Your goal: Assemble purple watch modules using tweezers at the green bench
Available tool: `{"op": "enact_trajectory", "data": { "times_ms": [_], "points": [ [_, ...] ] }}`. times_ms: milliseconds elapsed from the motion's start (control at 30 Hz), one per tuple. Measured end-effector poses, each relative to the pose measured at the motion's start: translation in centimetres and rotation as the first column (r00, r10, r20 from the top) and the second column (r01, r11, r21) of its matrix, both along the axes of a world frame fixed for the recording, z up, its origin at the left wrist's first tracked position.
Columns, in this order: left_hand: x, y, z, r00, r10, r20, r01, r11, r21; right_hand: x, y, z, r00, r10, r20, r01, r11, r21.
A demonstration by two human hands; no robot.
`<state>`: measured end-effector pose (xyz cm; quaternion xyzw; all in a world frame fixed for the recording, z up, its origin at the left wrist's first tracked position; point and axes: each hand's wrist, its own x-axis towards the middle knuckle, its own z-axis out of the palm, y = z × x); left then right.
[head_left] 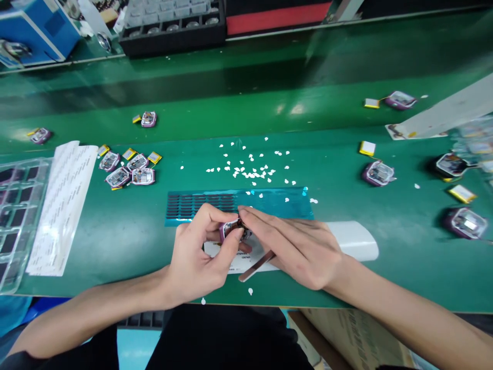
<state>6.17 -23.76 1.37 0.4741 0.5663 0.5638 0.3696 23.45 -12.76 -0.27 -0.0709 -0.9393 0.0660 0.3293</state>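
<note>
In the lower centre of the frame, the left hand (200, 259) holds a small rounded electronic device with purple casing and open white-edged interior (226, 232), pinched between thumb and fingers. The right hand (302, 249) has its extended fingers together at the device's upper right edge; a slim flat metal tool, perhaps tweezers (256, 267), is kept below these fingers, against the palm. Whether the right fingertips grip some small part, I cannot tell, because they cover it.

The step in hand seems to be fine work with the fingers inside or at the edge of the open casing. In my judgement, the next move calls for a steady left pinch and light, exact pressure from the right fingertips.

About writing: the white printed paper sheet (215, 250) under the hands bears repeated dark letters, too small to read surely. The long white paper sheets (61, 205) at the left carry faint rows of print, also not readable. On the brown cardboard box (354, 334) at lower right, large characters are visible but unclear. I find no brand which can be read.
</note>
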Motion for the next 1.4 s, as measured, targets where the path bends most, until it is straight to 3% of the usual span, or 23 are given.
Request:
{"op": "enact_trajectory", "data": {
  "times_ms": [200, 333, 467, 533, 600, 667, 767, 867, 933, 1033, 1133, 1200, 1233, 1300, 1400],
  "points": [
    [-0.4, 0.2, 0.0, 0.988, 0.024, -0.15, -0.02, 0.999, 0.03, -0.5, -0.1, 0.5, 0.999, -0.029, 0.015, 0.028, 0.999, 0.014],
    [-0.8, 0.3, 0.0, 0.965, -0.012, -0.261, 0.023, 0.999, 0.037, -0.5, 0.3, 1.7, 0.997, 0.007, 0.083, -0.015, 0.995, 0.094],
    [-1.1, 0.7, 0.1, 0.978, -0.099, -0.181, 0.101, 0.995, -0.003, -0.3, 0.7, 3.0, 0.988, 0.019, 0.153, -0.04, 0.99, 0.138],
    [-1.1, 0.8, 0.1, 0.987, -0.111, -0.116, 0.11, 0.994, -0.02, -0.3, 0.7, 3.2, 0.989, 0.023, 0.143, -0.032, 0.998, 0.059],
    [-1.2, 0.9, 0.1, 0.991, -0.112, -0.072, 0.11, 0.994, -0.025, -0.3, 0.7, 3.2, 0.992, 0.029, 0.122, -0.015, 0.993, -0.114],
    [-1.1, 0.8, 0.1, 0.992, -0.115, -0.053, 0.113, 0.993, -0.029, -0.5, 0.8, 3.0, 0.996, 0.026, 0.089, 0.003, 0.949, -0.315],
    [-1.1, 0.6, 0.0, 0.988, -0.138, -0.07, 0.136, 0.99, -0.026, -1.0, 0.8, 2.7, 0.998, 0.009, 0.065, 0.028, 0.835, -0.549],
    [-1.2, 0.5, 0.0, 0.978, -0.174, -0.117, 0.173, 0.985, -0.02, -1.4, 0.6, 2.6, 0.997, -0.006, 0.078, 0.061, 0.69, -0.721],
    [-1.3, 0.6, 0.1, 0.971, -0.201, -0.127, 0.2, 0.98, -0.019, -1.5, 0.7, 2.5, 0.996, -0.032, 0.083, 0.084, 0.631, -0.771],
    [-1.2, 0.9, 0.1, 0.98, -0.196, -0.025, 0.195, 0.979, -0.065, -1.4, 1.3, 2.6, 0.994, -0.063, 0.09, 0.109, 0.667, -0.737],
    [-0.8, 1.3, -0.6, 0.992, -0.114, 0.052, 0.12, 0.981, -0.151, -1.1, 2.4, 2.9, 0.995, -0.093, 0.033, 0.093, 0.776, -0.624],
    [-0.5, 1.5, -1.2, 0.996, -0.085, 0.021, 0.088, 0.979, -0.183, -0.7, 3.0, 3.5, 0.981, -0.192, 0.003, 0.168, 0.85, -0.499],
    [-0.5, 1.6, -1.4, 0.997, -0.082, 0.001, 0.081, 0.978, -0.193, -0.5, 3.3, 3.8, 0.974, -0.225, 0.024, 0.21, 0.859, -0.467],
    [-0.4, 1.6, -1.7, 0.996, -0.083, -0.03, 0.075, 0.976, -0.202, -0.2, 3.7, 4.3, 0.973, -0.182, 0.143, 0.231, 0.815, -0.532],
    [-0.5, 1.6, -1.7, 0.995, -0.085, -0.058, 0.071, 0.976, -0.207, -0.2, 4.2, 4.5, 0.947, 0.125, 0.297, 0.148, 0.648, -0.747]
  ]
}}
